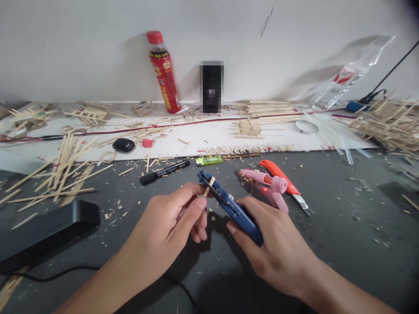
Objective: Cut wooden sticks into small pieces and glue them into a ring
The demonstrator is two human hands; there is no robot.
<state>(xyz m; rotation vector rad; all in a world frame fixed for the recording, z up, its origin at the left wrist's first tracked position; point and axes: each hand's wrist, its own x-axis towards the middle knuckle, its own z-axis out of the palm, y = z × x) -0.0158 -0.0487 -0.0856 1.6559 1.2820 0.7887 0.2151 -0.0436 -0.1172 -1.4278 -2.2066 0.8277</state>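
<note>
Above the dark desk [343,248], the right hand [278,244] and left hand [170,218] are near each other. The right wraps around a blue hand tool [250,227] pointing toward the desk's back edge; the left pinches a thin wooden stick [207,189] at the tool's jaws.

A blue hand tool [244,220] slants up and leftward in the right hand [275,242]; a short, pale wooden stick [210,185], pinched in the left hand [175,216], tilts across its head.
</note>
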